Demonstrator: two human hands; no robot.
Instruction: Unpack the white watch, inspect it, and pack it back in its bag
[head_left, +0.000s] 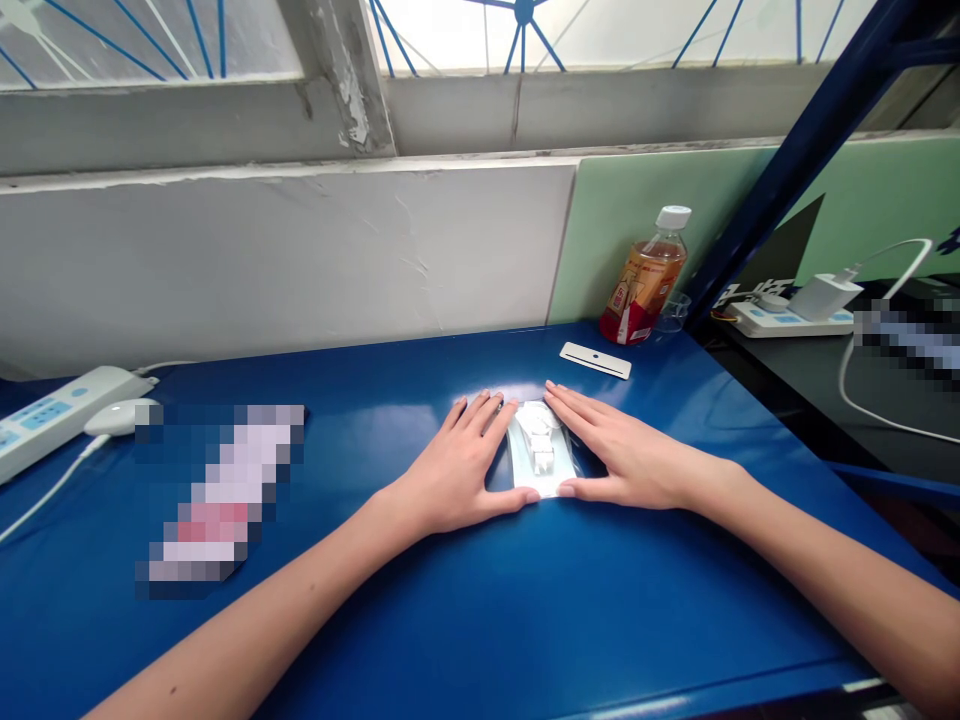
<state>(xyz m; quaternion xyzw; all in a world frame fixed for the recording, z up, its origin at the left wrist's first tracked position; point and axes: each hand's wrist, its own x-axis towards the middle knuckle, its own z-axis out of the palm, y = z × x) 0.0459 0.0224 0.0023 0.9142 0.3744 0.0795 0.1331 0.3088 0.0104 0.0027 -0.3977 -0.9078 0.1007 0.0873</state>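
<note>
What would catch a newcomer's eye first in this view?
First, probably, the left hand and right hand framing a small white packet on the blue table. Next, the bottle of reddish drink near the table's back right corner, before the green panel. Then the white power strip, far left.

Blue tabletop [450, 610], white packet [542, 455], orange-red bottle label [646, 282], pale green panel [626, 200]
</note>
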